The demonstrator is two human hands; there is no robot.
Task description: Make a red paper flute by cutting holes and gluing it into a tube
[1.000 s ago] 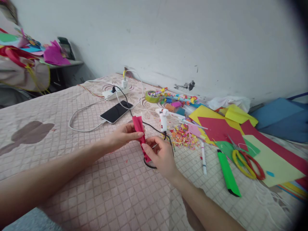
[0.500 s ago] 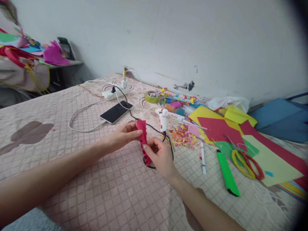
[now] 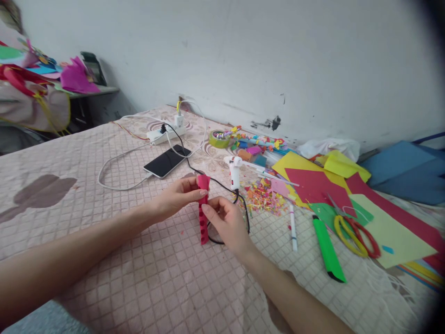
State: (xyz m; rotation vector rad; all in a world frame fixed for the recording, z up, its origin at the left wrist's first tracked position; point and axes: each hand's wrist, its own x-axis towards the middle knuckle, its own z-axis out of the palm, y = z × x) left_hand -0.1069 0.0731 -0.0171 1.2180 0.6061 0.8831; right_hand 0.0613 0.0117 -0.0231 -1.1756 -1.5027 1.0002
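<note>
A narrow red paper strip (image 3: 203,227) with a row of holes or notches hangs upright over the quilted cloth, between my hands. Near its top, my left hand (image 3: 184,192) pinches it between thumb and fingers. My right hand (image 3: 225,222) grips its right edge a little lower, fingertips together. Behind the hands stands a white glue gun (image 3: 235,174), its black cord (image 3: 248,213) curving down past my right hand. A phone (image 3: 167,161) lies behind my left hand, with a white cable plugged in.
Scissors (image 3: 351,234), a green cutter (image 3: 328,250) and a white pen (image 3: 294,227) lie to the right. Coloured paper (image 3: 320,185) and small paper scraps (image 3: 264,197) are spread beyond them. A power strip (image 3: 167,136) sits near the wall, beside a tape roll (image 3: 219,139).
The red strip's lower end has swung left and now hangs straighter, with more of its holes showing. My right hand has moved slightly up and left along it.
</note>
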